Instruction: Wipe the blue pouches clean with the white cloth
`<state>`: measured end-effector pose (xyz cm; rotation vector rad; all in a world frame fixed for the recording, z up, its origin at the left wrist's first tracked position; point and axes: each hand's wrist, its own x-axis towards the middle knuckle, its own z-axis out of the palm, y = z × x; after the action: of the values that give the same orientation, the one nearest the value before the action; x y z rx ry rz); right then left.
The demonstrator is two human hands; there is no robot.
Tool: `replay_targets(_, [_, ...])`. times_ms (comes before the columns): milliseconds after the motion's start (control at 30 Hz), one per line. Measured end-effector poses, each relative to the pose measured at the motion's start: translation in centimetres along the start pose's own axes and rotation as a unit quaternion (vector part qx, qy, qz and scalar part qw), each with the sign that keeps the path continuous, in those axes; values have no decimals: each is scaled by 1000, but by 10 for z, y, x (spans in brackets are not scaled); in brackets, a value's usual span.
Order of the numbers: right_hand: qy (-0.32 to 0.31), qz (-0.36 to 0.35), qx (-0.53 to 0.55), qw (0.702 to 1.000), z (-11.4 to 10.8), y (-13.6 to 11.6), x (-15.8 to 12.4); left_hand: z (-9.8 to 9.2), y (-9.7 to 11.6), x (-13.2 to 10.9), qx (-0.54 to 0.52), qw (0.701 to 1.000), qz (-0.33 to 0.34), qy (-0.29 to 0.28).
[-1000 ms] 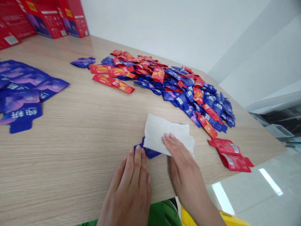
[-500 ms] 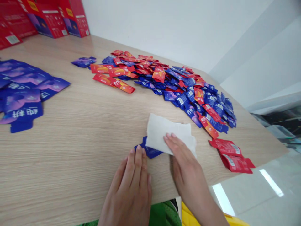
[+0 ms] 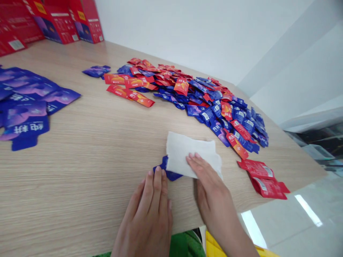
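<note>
Under the open right hand (image 3: 211, 189), palm down, a folded white wipe (image 3: 187, 155) lies flat on the table, partly covering a blue sachet (image 3: 168, 170). Just beside the sachet, the open left hand (image 3: 146, 217) rests flat on the wooden table (image 3: 80, 171), gripping nothing. Farther out: a heap of red and blue sachets (image 3: 209, 96) ahead, loose red sachets (image 3: 264, 180) right, flat blue printed sheets (image 3: 26, 107) left, red cartons (image 3: 59, 21) along the far edge.

1. A white, softly creased paper tissue (image 3: 191, 154) over a deep-blue sachet (image 3: 168, 173).
2. A tabletop (image 3: 80, 178) with pale oak streaks.
3. A heap of foil sachets (image 3: 203, 98), red-orange and blue-purple mixed.
4. Flat blue card blanks (image 3: 26, 121) with purple swirls and white lettering.
5. Red cartons (image 3: 56, 23) with yellow labels.
</note>
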<state>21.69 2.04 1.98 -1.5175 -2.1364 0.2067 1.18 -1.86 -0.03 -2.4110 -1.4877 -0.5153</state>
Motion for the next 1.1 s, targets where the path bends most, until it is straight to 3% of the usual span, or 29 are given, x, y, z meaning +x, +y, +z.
replay_targets(67, [44,62,-29,997,-7,16,-6,3,1,-1,-4,1000,-4,9])
replay_targets(133, [57,77,-23,995,-12,17,-7,4,3,0,-2,1000,-4,10])
replay_targets(300, [-36,-86,45,995,1,-25,4,-4,3,3,2,1000,-5,-21])
replay_targets(367, [-56,-108,28,992,7,-30,6,-5,2,3,7,1000,2,-28])
replay_targets(567, [50,69,-56,995,-6,18,-9,4,3,-1,-9,1000,-10,11])
replay_targets(633, [70,80,-44,993,-12,19,-8,5,4,-1,-8,1000,-11,11])
replay_targets(700, [55,33,1,998,-11,5,-3,3,5,-1,-6,1000,-10,12])
replay_targets(800, [-22,-89,43,995,0,-23,7,0,3,-1,-4,1000,0,-10])
replay_targets(867, [-45,-111,29,992,7,-25,11,-1,1,0,0,1000,3,-15])
replay_targets(1033, [44,50,-56,996,-2,18,4,4,2,-1,-5,1000,-2,8])
replay_targets(1100, [59,66,-47,995,-8,23,3,5,4,-1,-8,1000,-3,7])
